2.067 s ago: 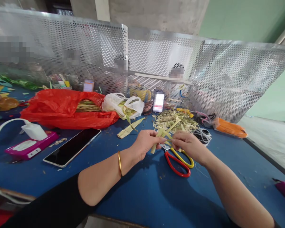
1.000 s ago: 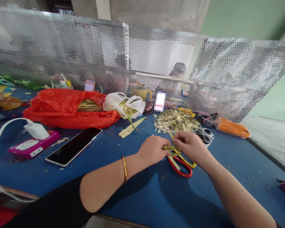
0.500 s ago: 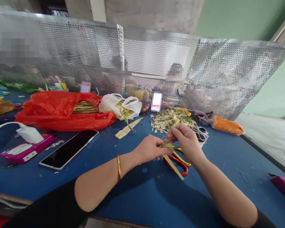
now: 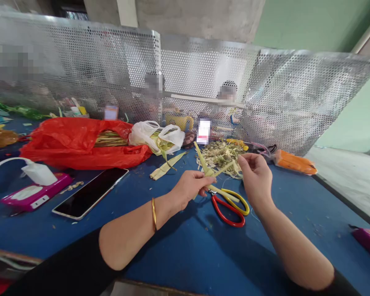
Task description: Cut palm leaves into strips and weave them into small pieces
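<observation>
My left hand is closed in a pinch around a folded piece of pale green leaf strips, whose ends stick out in several directions. One strip runs rightward to the fingertips of my right hand, which is closed with thumb and forefinger pressed together on its end. A fine thread shows faintly below the right hand. Under the held leaf lies a pair of scissors with one red and one yellow handle. Its blades are mostly hidden by the left hand and the leaf.
Behind the hands is a heap of leaf scraps. To the left lie a loose leaf piece, a white bag, a red bag, a phone and a purple power strip. A perforated metal screen stands behind; an orange packet lies right.
My hands have moved apart: the right went rightward, drawing a strip out from the left. The leaf piece now points upward, and more of the scissors shows.
</observation>
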`<action>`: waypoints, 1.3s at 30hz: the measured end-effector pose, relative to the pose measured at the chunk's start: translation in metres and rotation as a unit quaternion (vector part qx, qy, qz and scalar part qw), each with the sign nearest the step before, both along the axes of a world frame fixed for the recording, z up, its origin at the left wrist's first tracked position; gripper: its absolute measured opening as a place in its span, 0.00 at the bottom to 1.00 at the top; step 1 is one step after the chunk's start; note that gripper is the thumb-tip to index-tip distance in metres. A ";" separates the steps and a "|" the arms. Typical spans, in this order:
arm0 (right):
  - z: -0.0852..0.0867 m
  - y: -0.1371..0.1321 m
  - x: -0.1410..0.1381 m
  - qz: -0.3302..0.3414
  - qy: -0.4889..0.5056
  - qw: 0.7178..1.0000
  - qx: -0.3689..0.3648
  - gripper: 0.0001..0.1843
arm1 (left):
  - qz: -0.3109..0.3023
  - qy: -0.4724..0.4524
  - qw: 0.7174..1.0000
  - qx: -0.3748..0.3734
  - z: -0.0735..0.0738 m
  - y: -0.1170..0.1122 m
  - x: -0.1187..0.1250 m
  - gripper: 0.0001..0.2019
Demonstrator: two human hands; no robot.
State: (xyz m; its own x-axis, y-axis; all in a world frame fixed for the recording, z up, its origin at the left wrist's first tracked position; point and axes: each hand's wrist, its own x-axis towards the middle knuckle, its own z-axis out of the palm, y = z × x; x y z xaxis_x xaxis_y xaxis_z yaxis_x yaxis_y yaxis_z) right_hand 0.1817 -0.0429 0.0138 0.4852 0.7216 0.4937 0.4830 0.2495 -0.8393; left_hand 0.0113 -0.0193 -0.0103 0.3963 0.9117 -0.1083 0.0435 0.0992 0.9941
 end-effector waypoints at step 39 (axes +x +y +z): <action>-0.029 -0.021 -0.035 0.167 -0.576 0.787 0.146 0.14 | -0.017 -0.154 0.978 -0.136 0.009 0.005 -0.008 0.13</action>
State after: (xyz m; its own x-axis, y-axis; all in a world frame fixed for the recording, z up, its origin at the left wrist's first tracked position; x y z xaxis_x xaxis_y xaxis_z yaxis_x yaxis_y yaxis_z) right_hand 0.1465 -0.0639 -0.0148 -0.5986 0.4874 0.6357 0.7474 0.6253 0.2243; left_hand 0.0032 -0.0140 -0.0016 0.4773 0.8518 -0.2160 -0.2467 0.3658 0.8974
